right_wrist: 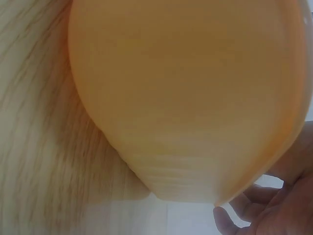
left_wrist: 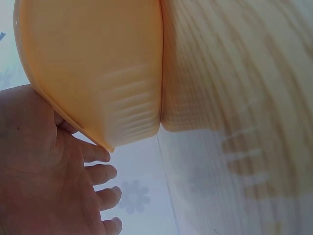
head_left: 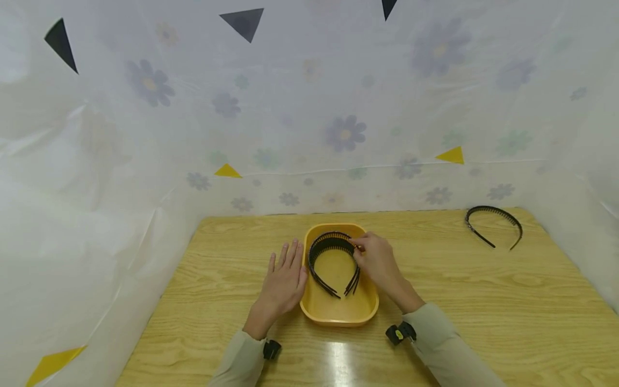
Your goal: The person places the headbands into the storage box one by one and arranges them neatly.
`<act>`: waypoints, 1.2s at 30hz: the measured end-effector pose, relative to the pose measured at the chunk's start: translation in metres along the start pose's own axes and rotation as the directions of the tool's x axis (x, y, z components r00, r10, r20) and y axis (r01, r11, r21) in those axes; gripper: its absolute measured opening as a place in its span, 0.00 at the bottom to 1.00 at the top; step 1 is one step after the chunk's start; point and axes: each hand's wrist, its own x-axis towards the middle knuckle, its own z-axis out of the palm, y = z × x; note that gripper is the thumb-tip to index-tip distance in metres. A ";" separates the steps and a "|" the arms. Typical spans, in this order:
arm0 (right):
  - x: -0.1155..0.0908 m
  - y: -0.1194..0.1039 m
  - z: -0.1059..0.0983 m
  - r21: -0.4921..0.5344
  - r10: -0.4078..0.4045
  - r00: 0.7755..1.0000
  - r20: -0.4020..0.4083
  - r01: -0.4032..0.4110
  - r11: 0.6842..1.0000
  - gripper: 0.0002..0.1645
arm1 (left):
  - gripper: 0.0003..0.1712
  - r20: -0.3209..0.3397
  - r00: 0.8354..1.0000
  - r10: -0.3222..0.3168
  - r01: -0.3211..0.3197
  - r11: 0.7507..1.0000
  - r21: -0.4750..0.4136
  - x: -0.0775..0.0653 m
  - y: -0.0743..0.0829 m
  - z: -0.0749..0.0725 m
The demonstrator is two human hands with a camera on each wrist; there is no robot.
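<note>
Several black toothed headbands (head_left: 333,246) lie together in a yellow plastic basin (head_left: 338,322) on the table. At the basin's upper right, my right hand (head_left: 379,260) pinches one headband by its side with thumb and fingers. My left hand (head_left: 285,279) rests along the basin's left rim, fingers straight and pointing away from me. In the left wrist view, the left hand (left_wrist: 49,166) lies at the basin's rim with the fingers apart. The right wrist view shows the right hand (right_wrist: 288,200) with bent fingers beyond the rim; the basin wall hides the headbands there.
Another black headband (head_left: 493,208) lies at the back right of the wooden table (head_left: 474,301). A white flowered sheet (head_left: 290,129) hangs behind the table and at both sides. Black bands with small devices (head_left: 396,334) sit on both wrists.
</note>
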 end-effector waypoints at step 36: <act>-0.005 -0.005 0.006 -0.109 -0.120 0.993 -0.013 0.118 0.987 0.11 | 0.34 0.012 1.000 -0.006 0.006 1.000 -0.024 -0.002 0.006 -0.009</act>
